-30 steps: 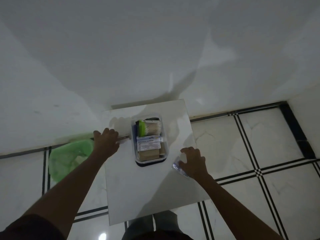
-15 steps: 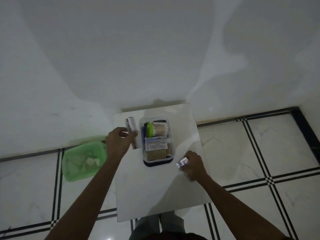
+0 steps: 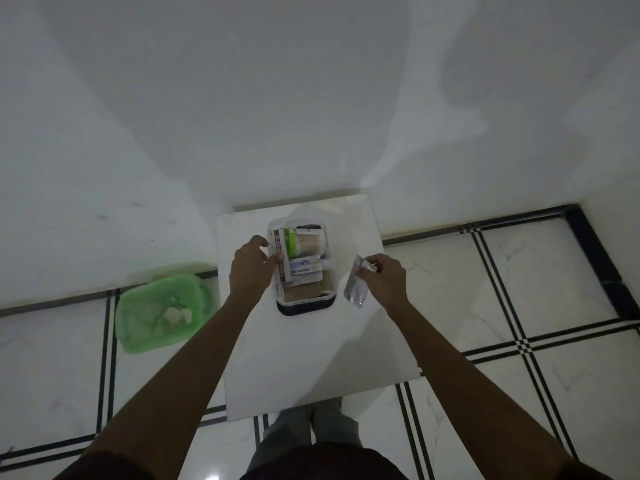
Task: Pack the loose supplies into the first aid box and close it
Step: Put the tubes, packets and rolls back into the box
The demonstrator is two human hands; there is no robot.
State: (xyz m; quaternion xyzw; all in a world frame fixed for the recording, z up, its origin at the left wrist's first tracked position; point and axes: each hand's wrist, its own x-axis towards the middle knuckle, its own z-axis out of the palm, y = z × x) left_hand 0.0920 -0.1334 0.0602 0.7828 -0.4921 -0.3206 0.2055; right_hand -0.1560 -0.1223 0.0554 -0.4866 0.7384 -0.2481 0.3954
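Head view, looking down from above: a small white tabletop [image 3: 311,358] stands against a pale wall, with a white tiled floor [image 3: 519,289] crossed by dark lines on both sides of it. On the far half of the tabletop sits the first aid box [image 3: 302,303], a clear open tub with a dark base, its long side running away from the person. It is already crowded: a green-and-white packet [image 3: 291,242] and a pale bundle lie at the far end, a white carton with blue print [image 3: 306,268] lies across the middle, and a brown flat item [image 3: 303,291] fills the near end.

The left hand [image 3: 251,268] is at the box's left wall. Its fingers are closed on a long narrow tube-like carton [image 3: 280,256], grey-brown with white lettering too blurred to read, which lies lengthwise along the inside of the left wall. Whether the carton has fully settled on the contents below cannot be told.

The right hand [image 3: 384,280] is raised just right of the box, apart from it. Its fingers pinch the top of a silvery foil strip [image 3: 356,289], which hangs down from the pinch above the tabletop and is tilted slightly.

Left of the tabletop, on the floor by the wall, stands a green plastic basket [image 3: 131,317] with some pale scraps inside. Both forearms reach in from the lower corners of the view, and the person's legs show below the near edge of the tabletop.
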